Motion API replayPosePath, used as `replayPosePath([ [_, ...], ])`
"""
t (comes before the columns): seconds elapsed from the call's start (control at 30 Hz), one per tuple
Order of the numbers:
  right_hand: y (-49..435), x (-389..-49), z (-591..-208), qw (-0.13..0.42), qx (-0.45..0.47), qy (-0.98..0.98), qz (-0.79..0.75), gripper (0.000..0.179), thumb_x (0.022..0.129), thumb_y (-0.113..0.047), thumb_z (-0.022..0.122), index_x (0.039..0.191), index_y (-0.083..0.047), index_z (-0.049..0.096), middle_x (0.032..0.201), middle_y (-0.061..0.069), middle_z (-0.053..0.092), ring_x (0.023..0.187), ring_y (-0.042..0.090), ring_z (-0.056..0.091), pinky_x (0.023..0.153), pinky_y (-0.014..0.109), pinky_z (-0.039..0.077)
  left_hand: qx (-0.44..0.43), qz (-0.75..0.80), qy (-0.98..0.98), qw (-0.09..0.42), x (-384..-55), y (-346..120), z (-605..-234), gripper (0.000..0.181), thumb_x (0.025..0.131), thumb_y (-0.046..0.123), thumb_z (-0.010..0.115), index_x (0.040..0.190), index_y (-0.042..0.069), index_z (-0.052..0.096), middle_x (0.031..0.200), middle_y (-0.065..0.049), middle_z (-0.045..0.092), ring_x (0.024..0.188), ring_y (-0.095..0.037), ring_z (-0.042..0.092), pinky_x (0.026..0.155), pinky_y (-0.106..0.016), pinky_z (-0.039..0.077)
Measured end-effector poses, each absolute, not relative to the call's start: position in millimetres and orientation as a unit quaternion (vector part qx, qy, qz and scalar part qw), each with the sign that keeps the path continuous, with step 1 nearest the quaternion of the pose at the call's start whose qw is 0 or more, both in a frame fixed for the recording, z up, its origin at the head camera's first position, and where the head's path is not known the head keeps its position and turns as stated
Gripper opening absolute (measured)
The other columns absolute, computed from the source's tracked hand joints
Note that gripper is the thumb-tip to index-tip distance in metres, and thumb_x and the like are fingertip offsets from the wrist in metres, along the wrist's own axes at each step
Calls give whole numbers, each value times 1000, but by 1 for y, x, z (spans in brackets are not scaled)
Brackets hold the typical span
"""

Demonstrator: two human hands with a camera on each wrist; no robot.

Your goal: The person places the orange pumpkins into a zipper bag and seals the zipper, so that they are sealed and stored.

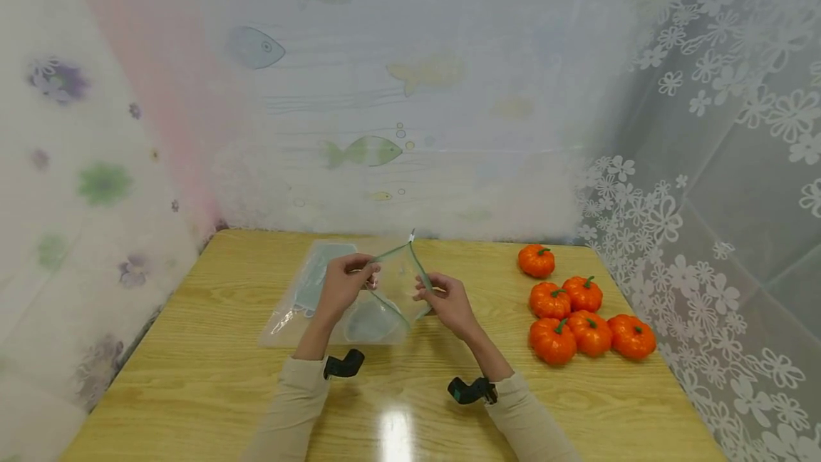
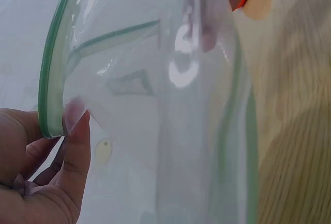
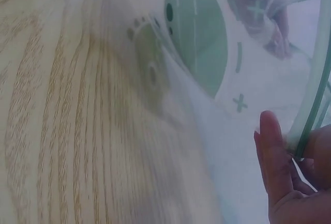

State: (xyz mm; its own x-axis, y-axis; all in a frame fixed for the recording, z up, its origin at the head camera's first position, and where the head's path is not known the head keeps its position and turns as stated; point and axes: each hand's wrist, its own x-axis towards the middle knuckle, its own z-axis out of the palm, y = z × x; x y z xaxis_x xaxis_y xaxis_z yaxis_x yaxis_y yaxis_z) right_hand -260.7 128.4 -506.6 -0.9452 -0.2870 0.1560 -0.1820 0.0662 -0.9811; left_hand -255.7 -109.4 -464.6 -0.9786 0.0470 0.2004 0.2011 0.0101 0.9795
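Between my two hands is a clear zip bag (image 1: 394, 273) with a green-edged mouth, spread into a wide gap. My left hand (image 1: 346, 280) pinches one side of the mouth; the left wrist view shows thumb and fingers on the green zip strip (image 2: 45, 79). On the opposite side, my right hand (image 1: 449, 301) pinches the other edge, its fingertips on the strip in the right wrist view. Pale green printed shapes (image 3: 196, 38) show on the plastic. Under my left hand, clear plastic with a pale green panel (image 1: 314, 280) lies flat; whether it belongs to the same bag, I cannot tell.
Several small orange pumpkins (image 1: 551, 341) with green stems sit grouped on the right of the wooden table (image 1: 192, 348). A curtain with printed fish (image 1: 365, 152) hangs behind the table, and flowered sheets (image 1: 725, 234) hang at both sides.
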Motion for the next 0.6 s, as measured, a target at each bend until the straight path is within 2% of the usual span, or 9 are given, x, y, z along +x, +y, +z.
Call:
replayPosePath([
  [0.13, 132, -261, -509, 52, -154, 715, -680, 34, 102, 0, 58, 132, 16, 55, 127, 40, 56, 91, 8, 71, 70, 31, 64, -74, -688, -720, 59, -251, -122, -460, 23, 100, 6, 65, 116, -8, 70, 102, -23, 71, 72, -17, 67, 68, -27, 61],
  [0.33, 139, -260, -514, 50, -135, 711, -688, 30, 102, 2, 56, 131, 13, 58, 131, 40, 54, 91, 6, 70, 75, 33, 64, -37, -674, -734, 74, -245, -138, -451, 26, 98, 8, 69, 117, -8, 71, 105, -23, 73, 78, -22, 70, 69, -23, 59],
  [0.43, 141, -261, -516, 43, -130, 717, -683, 28, 103, 3, 56, 128, 11, 61, 133, 38, 54, 93, 6, 69, 77, 34, 64, -27, -668, -739, 87, -243, -144, -448, 26, 97, 7, 70, 116, -10, 71, 104, -23, 74, 77, -18, 71, 69, -21, 58],
  [0.5, 141, -262, -516, 40, -134, 721, -679, 26, 103, 3, 55, 127, 10, 62, 133, 38, 54, 95, 10, 70, 80, 36, 63, -27, -662, -742, 97, -243, -148, -447, 24, 96, 6, 71, 114, -9, 72, 104, -26, 73, 75, -17, 70, 68, -21, 58],
  [0.6, 142, -264, -517, 31, -142, 722, -676, 25, 103, 3, 55, 125, 10, 63, 131, 38, 56, 101, 24, 70, 83, 41, 63, -35, -649, -751, 117, -244, -152, -448, 23, 96, 6, 71, 113, -9, 73, 105, -28, 72, 72, -9, 69, 68, -20, 58],
])
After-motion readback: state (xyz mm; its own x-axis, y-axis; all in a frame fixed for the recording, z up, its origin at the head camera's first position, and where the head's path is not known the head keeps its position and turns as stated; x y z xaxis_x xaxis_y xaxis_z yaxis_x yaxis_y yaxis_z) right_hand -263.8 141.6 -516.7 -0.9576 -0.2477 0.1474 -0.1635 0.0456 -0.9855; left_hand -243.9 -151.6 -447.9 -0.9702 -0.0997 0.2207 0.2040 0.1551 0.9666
